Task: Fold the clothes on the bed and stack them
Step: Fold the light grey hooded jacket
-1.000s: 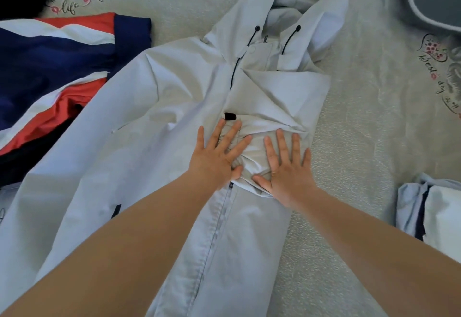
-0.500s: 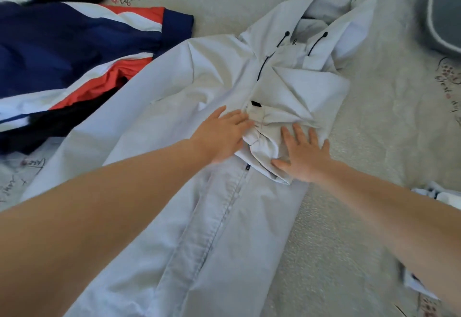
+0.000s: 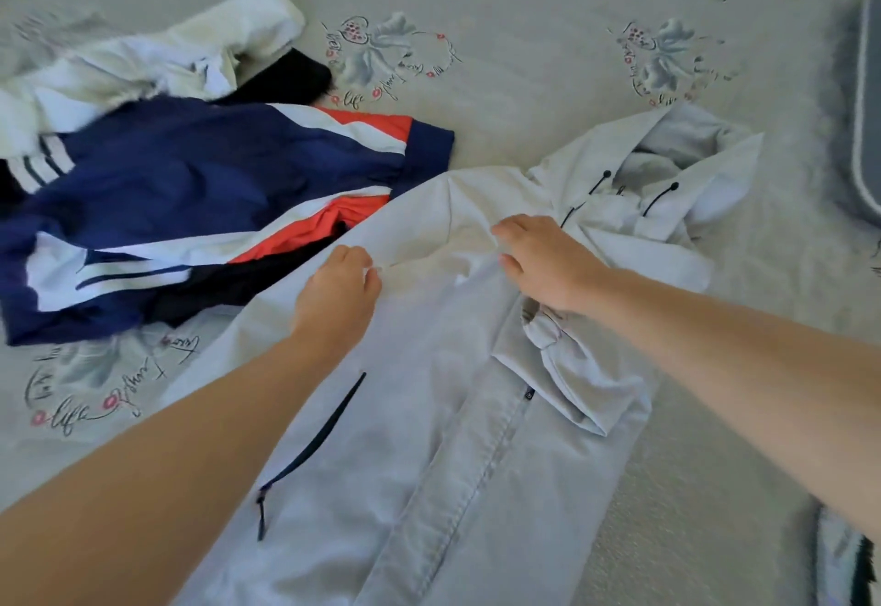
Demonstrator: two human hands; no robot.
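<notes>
A light grey hooded jacket (image 3: 429,415) lies front up on the bed, its zip running down the middle and its hood (image 3: 681,152) at the upper right. One sleeve (image 3: 581,376) is folded across the chest. My left hand (image 3: 338,295) has curled fingers and pinches the fabric at the jacket's left edge, near the shoulder. My right hand (image 3: 543,262) rests on the upper chest with its fingers curled into a crease of the cloth.
A navy, white and red jacket (image 3: 190,205) lies unfolded at the left, with a white garment (image 3: 143,57) and a black one (image 3: 286,76) behind it. A folded pile (image 3: 844,562) shows at the bottom right. A grey-blue object (image 3: 870,119) sits at the right edge on the floral bedspread (image 3: 524,33).
Both hands left the folded sleeve on the chest and moved left and up to the jacket's left shoulder. Their flat fingers have curled into the fabric. The view swung left.
</notes>
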